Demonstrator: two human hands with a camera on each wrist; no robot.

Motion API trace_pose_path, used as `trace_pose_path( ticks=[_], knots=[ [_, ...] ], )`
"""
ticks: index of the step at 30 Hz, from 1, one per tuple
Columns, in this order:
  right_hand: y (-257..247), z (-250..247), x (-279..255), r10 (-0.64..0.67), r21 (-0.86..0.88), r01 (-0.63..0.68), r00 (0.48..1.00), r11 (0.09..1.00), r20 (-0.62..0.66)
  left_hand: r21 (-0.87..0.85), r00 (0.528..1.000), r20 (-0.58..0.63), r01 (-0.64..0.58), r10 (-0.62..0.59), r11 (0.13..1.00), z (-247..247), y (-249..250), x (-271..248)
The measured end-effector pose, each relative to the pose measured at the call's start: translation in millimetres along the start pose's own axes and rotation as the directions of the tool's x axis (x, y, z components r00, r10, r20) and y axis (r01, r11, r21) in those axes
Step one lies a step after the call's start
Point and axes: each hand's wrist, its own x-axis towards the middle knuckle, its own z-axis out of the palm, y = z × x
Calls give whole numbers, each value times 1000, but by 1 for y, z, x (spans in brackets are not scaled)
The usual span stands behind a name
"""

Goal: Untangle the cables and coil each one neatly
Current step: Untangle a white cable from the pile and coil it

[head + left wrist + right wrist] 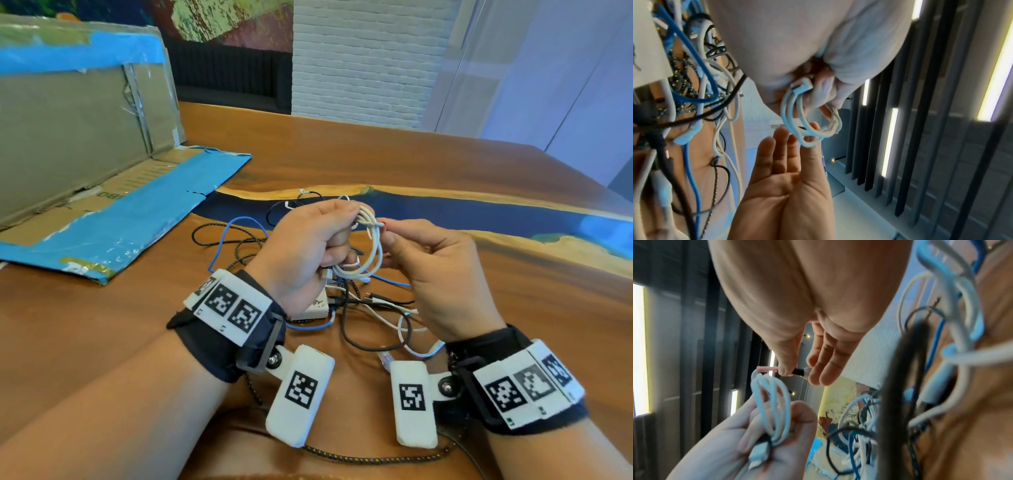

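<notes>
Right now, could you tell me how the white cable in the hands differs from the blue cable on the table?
The white cable is wound into a tight coil; the blue cable sprawls in loose loops. The white cable is held above the table by the left hand, its end pinched by the right hand; the blue cable lies tangled with other cables. Both are thin and flexible.

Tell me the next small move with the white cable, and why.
Probably tuck the free end through the loops. The left hand grips the white cable already gathered into a coil, and the right hand pinches its end beside the wrap, so only securing it seems left.
</notes>
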Motion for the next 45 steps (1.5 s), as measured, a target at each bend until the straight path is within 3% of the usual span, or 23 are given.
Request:
trace_pose_path(
  ticks=[4, 10, 21, 25, 31, 38, 45],
  knots=[
    [2, 13, -5, 179, 217, -190, 981, 958, 68, 139, 988, -120, -78, 95, 987, 8, 2, -3],
    [1, 19, -9, 243, 349, -279, 959, 895, 143, 327, 976, -120, -136, 184, 935, 7, -1, -3],
    [-4, 17, -7, 191, 311, -177, 981, 934, -15, 363, 993, 11, -116, 120, 925, 1, 3, 2],
    [-5, 19, -8, 164, 363, -148, 986, 920, -12, 340, 989, 0, -139, 148, 930, -3, 7, 2],
    [-4, 16, -4, 111, 304, -67, 985, 950, -129, 292, 994, 4, -107, 111, 950, -3, 6, 2],
    [-5, 14, 0, 156, 394, -69, 969, 917, -193, 247, 991, -31, -122, 133, 961, -3, -5, 6],
    [-2, 14, 1, 137, 361, -46, 963, 931, -231, 266, 979, -95, -151, 182, 952, -3, -9, 9]
  ],
)
